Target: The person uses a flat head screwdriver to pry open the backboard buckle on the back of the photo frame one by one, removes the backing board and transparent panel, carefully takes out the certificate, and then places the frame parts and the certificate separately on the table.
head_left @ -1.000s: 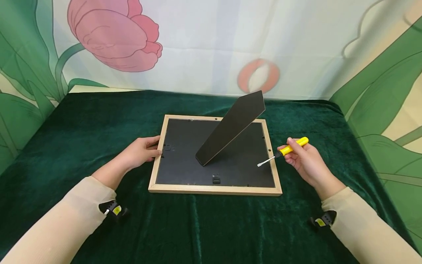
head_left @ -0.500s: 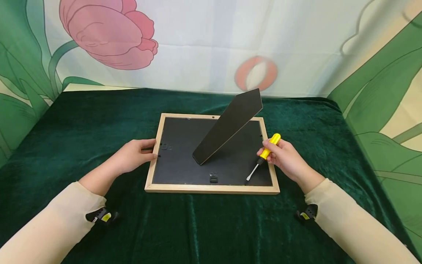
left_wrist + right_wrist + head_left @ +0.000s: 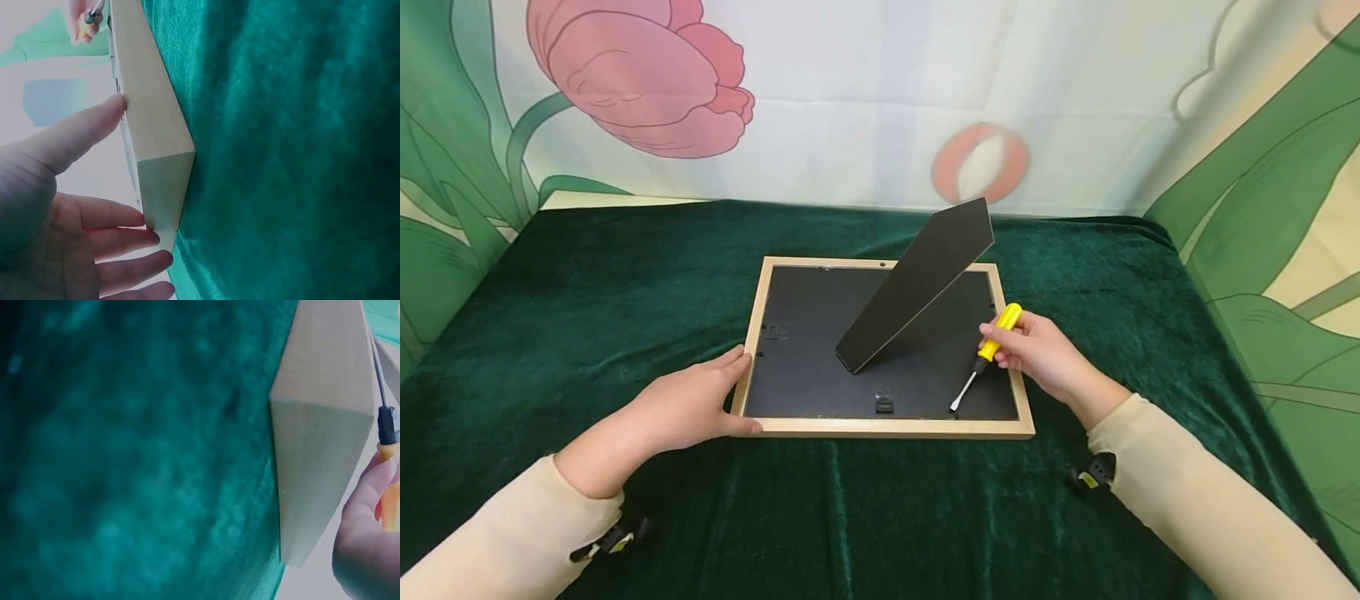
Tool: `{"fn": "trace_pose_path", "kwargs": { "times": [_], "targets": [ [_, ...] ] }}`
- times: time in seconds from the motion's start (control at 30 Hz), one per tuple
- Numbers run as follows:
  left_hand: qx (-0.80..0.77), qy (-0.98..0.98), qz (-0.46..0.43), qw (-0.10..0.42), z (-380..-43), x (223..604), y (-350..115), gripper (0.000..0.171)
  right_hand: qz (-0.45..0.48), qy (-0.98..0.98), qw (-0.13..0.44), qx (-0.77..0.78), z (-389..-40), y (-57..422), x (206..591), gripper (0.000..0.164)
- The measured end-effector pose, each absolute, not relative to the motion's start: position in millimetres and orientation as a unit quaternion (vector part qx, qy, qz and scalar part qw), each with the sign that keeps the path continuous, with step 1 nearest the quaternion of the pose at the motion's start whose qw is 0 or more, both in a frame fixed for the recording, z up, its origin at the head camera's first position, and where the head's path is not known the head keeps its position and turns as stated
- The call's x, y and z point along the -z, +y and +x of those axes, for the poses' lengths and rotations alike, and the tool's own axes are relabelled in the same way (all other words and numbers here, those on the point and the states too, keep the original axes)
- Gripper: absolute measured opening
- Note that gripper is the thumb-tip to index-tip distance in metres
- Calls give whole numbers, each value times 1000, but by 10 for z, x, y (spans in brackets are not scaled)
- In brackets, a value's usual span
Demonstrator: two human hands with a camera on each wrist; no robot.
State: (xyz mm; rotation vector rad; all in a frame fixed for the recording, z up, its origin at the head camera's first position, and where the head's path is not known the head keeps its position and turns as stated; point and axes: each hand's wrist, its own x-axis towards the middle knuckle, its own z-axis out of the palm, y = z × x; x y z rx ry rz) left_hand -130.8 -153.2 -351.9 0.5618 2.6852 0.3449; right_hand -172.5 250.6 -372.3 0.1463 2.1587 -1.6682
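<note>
A picture frame (image 3: 880,428) of pale wood lies with its black backing board (image 3: 812,379) facing up. The black easel stand (image 3: 917,283) rises slantwise from the board's middle. My left hand (image 3: 688,404) rests at the near left corner, thumb on the near rail and spread, fairly straight fingers along the left side, as the left wrist view also shows. My right hand (image 3: 1041,354) holds a yellow-handled flathead screwdriver (image 3: 1000,333) between thumb and fingers over the right rail. Its tip (image 3: 955,407) points down beside a small dark tab (image 3: 956,417) at the near rail.
A black hanger (image 3: 884,405) sits on the backing near the front rail, and another hanger (image 3: 772,332) near the left rail. Dark green velvet cloth (image 3: 895,517) covers the table. Behind hangs a flower-printed curtain (image 3: 835,100).
My right hand has brought the screwdriver left and down, over the board to the near rail. My left hand has slid from the left rail's middle to the near left corner.
</note>
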Motion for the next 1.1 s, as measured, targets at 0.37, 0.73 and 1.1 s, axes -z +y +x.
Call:
{"fn": "trace_pose_path", "kwargs": {
  "times": [0.37,0.73,1.1],
  "targets": [
    [-34,958,260,119,-1288,3495,-1488,96,16,795,221,564,-1767,2528,3661,49],
    [7,965,253,70,-1228,3560,-1399,99,-20,843,198,499,-1759,2482,3608,58],
    [0,962,270,48,-1222,3624,-1350,98,-47,849,184,493,-1739,2412,3572,56]
  ]
}}
